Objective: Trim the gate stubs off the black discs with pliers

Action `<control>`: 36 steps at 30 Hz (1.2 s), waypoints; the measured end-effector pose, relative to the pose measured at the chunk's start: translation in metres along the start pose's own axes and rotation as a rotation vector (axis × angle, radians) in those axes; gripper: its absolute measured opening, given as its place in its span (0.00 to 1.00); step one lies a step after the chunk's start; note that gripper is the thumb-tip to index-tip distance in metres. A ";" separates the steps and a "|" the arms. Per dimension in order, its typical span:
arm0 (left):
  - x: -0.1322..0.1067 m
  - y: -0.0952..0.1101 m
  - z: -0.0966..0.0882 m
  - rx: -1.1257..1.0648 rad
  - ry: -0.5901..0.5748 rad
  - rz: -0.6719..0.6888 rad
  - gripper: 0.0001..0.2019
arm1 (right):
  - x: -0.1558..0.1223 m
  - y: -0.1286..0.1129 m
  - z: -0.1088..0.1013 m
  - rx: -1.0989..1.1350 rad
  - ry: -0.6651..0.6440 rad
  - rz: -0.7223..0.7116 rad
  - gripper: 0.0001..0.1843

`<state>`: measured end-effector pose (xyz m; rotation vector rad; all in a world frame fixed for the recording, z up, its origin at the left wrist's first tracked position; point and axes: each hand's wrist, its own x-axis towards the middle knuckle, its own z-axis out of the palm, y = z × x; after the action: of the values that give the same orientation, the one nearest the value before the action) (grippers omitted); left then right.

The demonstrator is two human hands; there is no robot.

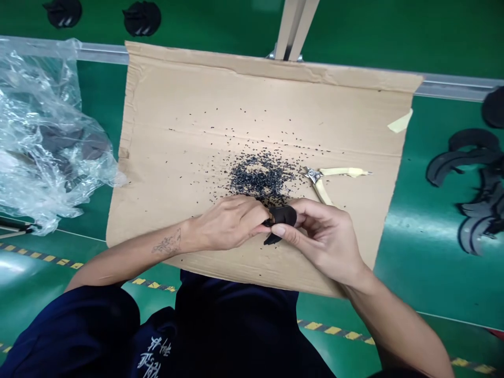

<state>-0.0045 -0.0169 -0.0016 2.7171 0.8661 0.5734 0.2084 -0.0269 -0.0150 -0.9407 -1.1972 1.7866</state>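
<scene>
Between my two hands, just in front of the pile of bits, is a small curved black plastic part [284,215]. My right hand [328,239] pinches it between thumb and fingers from the right. My left hand [230,221] is closed against its left end, and what its fingertips grip there is mostly hidden. Small black bits [258,181] lie in a dense heap beyond my hands and scatter outward over the cardboard sheet [165,100]. Right of the heap lie nippers [315,176] with pale yellow handles, their jaws toward the bits.
A clear plastic bag [51,131] with dark parts inside lies at the left. Curved black parts [468,157] are piled at the right. Two black parts [142,18] sit beyond the metal rail [452,86]. Tape [400,122] sticks to the cardboard's right edge.
</scene>
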 end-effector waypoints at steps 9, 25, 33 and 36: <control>0.002 -0.003 -0.006 -0.293 -0.118 -0.068 0.17 | 0.002 0.003 -0.003 -0.107 -0.024 -0.067 0.17; -0.003 -0.001 0.000 -0.343 -0.023 -0.057 0.13 | 0.005 0.006 -0.005 -0.141 -0.065 -0.242 0.07; -0.005 -0.002 -0.003 -0.047 -0.076 0.025 0.15 | 0.003 0.004 -0.001 -0.081 -0.023 -0.074 0.14; -0.005 -0.001 -0.003 -0.093 -0.093 -0.021 0.15 | 0.002 0.006 0.000 -0.093 0.018 -0.089 0.13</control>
<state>-0.0102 -0.0194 -0.0009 2.6250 0.8223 0.4665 0.2060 -0.0264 -0.0206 -0.9394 -1.2999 1.6612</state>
